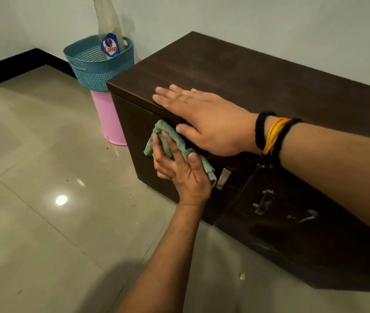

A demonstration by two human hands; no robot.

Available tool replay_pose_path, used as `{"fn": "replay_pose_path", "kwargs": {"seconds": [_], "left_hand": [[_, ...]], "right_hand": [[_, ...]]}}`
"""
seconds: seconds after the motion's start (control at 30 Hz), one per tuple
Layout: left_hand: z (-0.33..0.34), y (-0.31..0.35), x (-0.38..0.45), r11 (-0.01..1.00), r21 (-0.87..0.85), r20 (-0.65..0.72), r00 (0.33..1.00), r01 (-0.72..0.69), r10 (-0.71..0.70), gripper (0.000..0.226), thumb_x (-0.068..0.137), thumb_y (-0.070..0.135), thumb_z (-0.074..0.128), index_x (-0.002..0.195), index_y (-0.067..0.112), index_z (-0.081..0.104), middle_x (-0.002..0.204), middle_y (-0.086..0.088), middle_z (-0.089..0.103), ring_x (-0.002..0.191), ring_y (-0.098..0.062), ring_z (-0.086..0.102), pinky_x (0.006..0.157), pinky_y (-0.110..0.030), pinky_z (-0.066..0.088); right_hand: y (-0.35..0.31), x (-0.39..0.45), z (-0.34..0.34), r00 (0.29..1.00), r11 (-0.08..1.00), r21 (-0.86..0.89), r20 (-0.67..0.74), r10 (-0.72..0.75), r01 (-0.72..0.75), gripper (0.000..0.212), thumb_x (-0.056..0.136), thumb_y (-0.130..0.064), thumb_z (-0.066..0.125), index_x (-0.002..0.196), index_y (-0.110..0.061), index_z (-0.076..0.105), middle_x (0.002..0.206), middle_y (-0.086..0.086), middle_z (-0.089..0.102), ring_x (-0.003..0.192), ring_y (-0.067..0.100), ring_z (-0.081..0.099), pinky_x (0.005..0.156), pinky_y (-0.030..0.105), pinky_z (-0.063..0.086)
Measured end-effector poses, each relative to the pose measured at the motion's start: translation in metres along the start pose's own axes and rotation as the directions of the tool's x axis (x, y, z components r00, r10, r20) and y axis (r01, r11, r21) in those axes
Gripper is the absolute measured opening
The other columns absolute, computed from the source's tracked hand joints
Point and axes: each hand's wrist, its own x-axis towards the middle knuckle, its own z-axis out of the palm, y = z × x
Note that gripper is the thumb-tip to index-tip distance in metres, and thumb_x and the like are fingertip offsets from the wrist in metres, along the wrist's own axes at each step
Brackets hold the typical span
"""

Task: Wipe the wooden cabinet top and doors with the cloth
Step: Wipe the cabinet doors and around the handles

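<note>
A low dark wooden cabinet [258, 71] stands against the white wall, with metal handles [223, 179] on its front doors. My left hand [179, 170] presses a green cloth [168, 143] flat against the upper part of the leftmost door, fingers spread over the cloth. My right hand [202, 118] rests palm down on the front left edge of the cabinet top, fingers straight and holding nothing. Black and yellow-orange thread bands circle that wrist.
A teal woven plastic basket [93, 64] with a cleaner spray bottle [109, 45] sits on an upturned pink bucket [109, 118] just left of the cabinet. Glossy beige floor tiles [44, 177] spread in front, with small crumbs and a yellow scrap [242, 276].
</note>
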Motion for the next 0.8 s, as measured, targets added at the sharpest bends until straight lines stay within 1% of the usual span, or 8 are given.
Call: {"fn": "replay_pose_path", "kwargs": {"seconds": [0.13,0.23,0.33,0.43,0.53,0.6,0.7,0.8], "left_hand": [[0.001,0.004,0.005,0.999,0.021,-0.023,0.999,-0.042,0.043,0.074,0.097,0.064,0.003,0.154,0.020,0.013,0.161,-0.005,0.012,0.143,-0.024,0.020,0.114,-0.037,0.014],[0.003,0.005,0.004,0.999,0.038,-0.045,0.999,-0.027,0.029,0.075,0.097,0.063,0.004,0.154,0.017,0.015,0.161,-0.008,0.013,0.142,-0.012,0.012,0.114,-0.028,0.006],[0.005,0.003,0.004,1.000,0.005,-0.042,0.999,-0.009,0.009,0.076,0.096,0.065,0.003,0.154,0.018,0.013,0.162,-0.006,0.012,0.143,-0.006,0.009,0.115,-0.032,0.008],[0.007,-0.007,-0.008,0.999,-0.043,-0.006,1.000,0.019,-0.019,0.076,0.095,0.068,0.004,0.156,0.023,0.008,0.164,-0.005,0.010,0.149,-0.018,0.014,0.117,-0.044,0.012],[0.009,-0.029,-0.029,0.976,-0.117,0.044,0.983,0.185,-0.181,0.067,0.091,0.074,0.004,0.153,0.050,-0.007,0.166,-0.002,0.007,0.152,-0.026,0.013,0.119,-0.051,0.008],[0.012,-0.041,-0.042,0.935,-0.156,0.043,0.948,0.317,-0.315,0.061,0.088,0.079,0.005,0.145,0.063,-0.012,0.168,0.002,0.006,0.152,-0.022,0.012,0.120,-0.052,0.005],[0.022,-0.050,-0.054,0.848,-0.200,0.048,0.870,0.490,-0.491,0.067,0.090,0.075,0.009,0.152,0.054,-0.005,0.168,0.009,0.005,0.152,-0.021,0.015,0.121,-0.055,0.005],[0.027,-0.053,-0.061,0.672,-0.246,0.087,0.707,0.698,-0.702,0.083,0.082,0.084,0.010,0.156,0.045,0.004,0.167,0.008,0.011,0.151,-0.026,0.021,0.121,-0.059,0.007]], "right_hand": [[-0.001,-0.001,0.001,1.000,1.000,-0.023,0.002,0.008,-0.008,0.065,0.103,-0.023,0.040,0.159,-0.025,0.008,0.168,-0.006,0.004,0.154,0.012,0.000,0.126,0.038,0.005],[-0.002,-0.001,0.000,1.000,1.000,-0.026,0.000,0.013,-0.013,0.065,0.103,-0.022,0.040,0.160,-0.025,0.007,0.168,-0.005,0.003,0.154,0.012,0.000,0.125,0.036,0.004],[-0.002,-0.001,0.000,1.000,0.999,-0.036,-0.001,0.011,-0.011,0.066,0.103,-0.021,0.041,0.159,-0.024,0.006,0.169,-0.005,0.003,0.154,0.012,0.000,0.125,0.037,0.004],[-0.001,-0.002,0.002,1.000,0.999,-0.050,0.000,0.017,-0.017,0.068,0.103,-0.021,0.041,0.159,-0.024,0.005,0.169,-0.005,0.002,0.154,0.012,-0.001,0.126,0.037,0.005],[-0.002,0.000,0.001,1.000,0.998,-0.058,-0.001,0.018,-0.018,0.069,0.103,-0.021,0.042,0.160,-0.024,0.004,0.168,-0.005,0.001,0.154,0.013,-0.001,0.126,0.040,0.007],[-0.002,0.001,0.002,1.000,0.998,-0.065,-0.006,0.023,-0.023,0.069,0.103,-0.021,0.043,0.160,-0.024,0.004,0.169,-0.005,0.001,0.154,0.013,-0.001,0.126,0.041,0.007],[-0.001,0.000,0.003,1.000,0.998,-0.063,0.000,0.022,-0.022,0.070,0.102,-0.020,0.044,0.160,-0.024,0.004,0.169,-0.004,0.001,0.154,0.014,-0.001,0.126,0.040,0.006],[-0.002,0.002,0.004,1.000,0.998,-0.063,-0.007,0.018,-0.019,0.071,0.101,-0.020,0.045,0.160,-0.024,0.005,0.169,-0.004,0.002,0.154,0.014,0.000,0.126,0.041,0.006]]}}
